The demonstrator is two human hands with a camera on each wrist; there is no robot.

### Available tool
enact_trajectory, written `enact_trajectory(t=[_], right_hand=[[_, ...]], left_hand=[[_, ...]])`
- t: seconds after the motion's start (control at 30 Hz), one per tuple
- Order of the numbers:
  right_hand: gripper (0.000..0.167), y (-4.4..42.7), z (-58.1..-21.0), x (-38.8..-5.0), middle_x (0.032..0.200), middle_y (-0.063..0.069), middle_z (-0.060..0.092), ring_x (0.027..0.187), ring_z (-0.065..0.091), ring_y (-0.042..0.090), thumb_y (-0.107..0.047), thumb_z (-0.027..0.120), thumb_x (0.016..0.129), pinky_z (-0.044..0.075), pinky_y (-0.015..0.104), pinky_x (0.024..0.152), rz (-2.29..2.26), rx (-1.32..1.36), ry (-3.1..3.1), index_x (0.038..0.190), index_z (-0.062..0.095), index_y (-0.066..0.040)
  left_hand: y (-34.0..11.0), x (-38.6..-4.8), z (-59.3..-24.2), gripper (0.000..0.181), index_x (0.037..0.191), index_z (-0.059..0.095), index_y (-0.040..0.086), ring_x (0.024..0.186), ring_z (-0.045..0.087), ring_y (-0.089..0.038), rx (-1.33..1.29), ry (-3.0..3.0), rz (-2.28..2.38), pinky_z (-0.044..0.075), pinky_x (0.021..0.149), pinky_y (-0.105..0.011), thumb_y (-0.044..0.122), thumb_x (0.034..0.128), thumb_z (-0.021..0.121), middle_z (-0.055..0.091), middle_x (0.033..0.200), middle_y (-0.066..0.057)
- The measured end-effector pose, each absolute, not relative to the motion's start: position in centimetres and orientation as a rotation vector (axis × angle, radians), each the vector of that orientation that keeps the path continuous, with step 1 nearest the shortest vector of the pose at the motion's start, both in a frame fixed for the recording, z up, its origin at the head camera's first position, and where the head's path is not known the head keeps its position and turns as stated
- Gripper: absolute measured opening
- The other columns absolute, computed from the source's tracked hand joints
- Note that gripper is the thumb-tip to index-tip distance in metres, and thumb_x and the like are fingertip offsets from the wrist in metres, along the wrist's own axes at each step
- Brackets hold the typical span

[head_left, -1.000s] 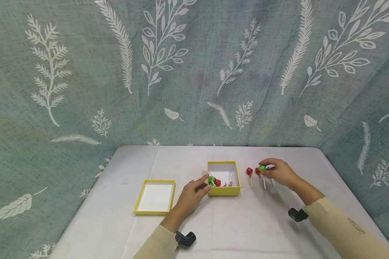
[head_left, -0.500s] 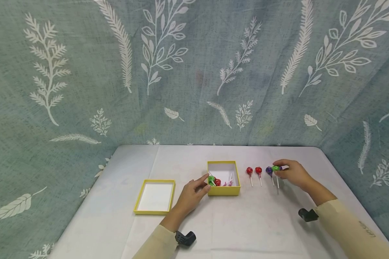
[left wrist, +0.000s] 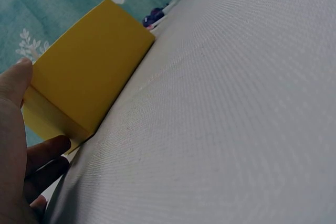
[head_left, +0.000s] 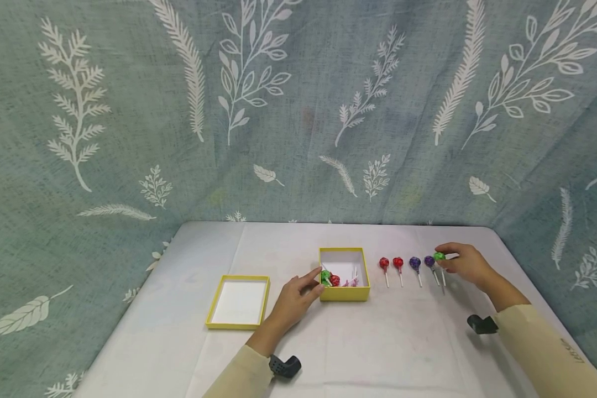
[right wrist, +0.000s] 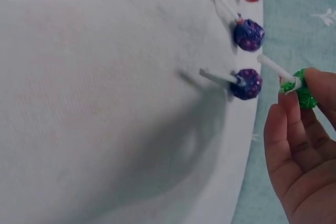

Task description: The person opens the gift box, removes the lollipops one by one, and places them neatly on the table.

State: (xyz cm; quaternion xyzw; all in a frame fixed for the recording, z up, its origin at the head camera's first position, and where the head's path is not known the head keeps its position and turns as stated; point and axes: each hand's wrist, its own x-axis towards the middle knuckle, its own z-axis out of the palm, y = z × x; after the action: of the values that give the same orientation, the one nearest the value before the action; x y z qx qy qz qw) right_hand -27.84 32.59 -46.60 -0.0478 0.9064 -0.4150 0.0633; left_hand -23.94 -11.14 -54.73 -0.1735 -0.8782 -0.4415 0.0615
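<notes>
My right hand pinches a green-wrapped lollipop by its head, thumb against fingers. In the right wrist view the green lollipop is held above the table, its white stick pointing away from the palm. Lying just left of it is a row of lollipops: two purple ones and two red ones. My left hand touches the left side of a yellow box, its fingers resting at the wall and corner. Inside lie a green lollipop, a red one and some pinkish wrapped pieces.
A yellow-rimmed lid with a white inside lies left of the box. The white-covered table meets a patterned teal cloth at the back and sides.
The right hand has moved rightward with the green lollipop, past the red and purple ones, which now show fully in the row. The left hand and the box have stayed put.
</notes>
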Motion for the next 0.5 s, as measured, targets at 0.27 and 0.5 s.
enact_trajectory(t=[0.27, 0.5], right_hand=[[0.046, 32.9, -46.5, -28.2, 0.131, 0.030, 0.049, 0.104, 0.060, 0.034, -0.011, 0.063, 0.095, 0.057, 0.041, 0.080, -1.191, -0.096, 2.752, 0.134, 0.049, 0.009], [0.043, 33.4, -47.1, -29.0, 0.131, 0.031, 0.049, 0.096, 0.062, 0.033, -0.009, 0.064, 0.093, 0.056, 0.044, 0.078, -1.047, -0.020, 2.805, 0.131, 0.052, 0.007]], left_hand=[[-11.1, -24.0, -54.6, 0.059, 0.144, 0.050, 0.027, 0.121, 0.054, -0.013, -0.526, -2.665, -1.334, 0.018, 0.117, -0.043, 0.059, 0.0939, 0.052, 0.069, 0.103, 0.012], [-11.1, -23.9, -54.7, 0.059, 0.144, 0.049, 0.029, 0.123, 0.053, -0.013, -0.510, -2.678, -1.330, 0.018, 0.117, -0.042, 0.059, 0.0937, 0.052, 0.069, 0.105, 0.012]])
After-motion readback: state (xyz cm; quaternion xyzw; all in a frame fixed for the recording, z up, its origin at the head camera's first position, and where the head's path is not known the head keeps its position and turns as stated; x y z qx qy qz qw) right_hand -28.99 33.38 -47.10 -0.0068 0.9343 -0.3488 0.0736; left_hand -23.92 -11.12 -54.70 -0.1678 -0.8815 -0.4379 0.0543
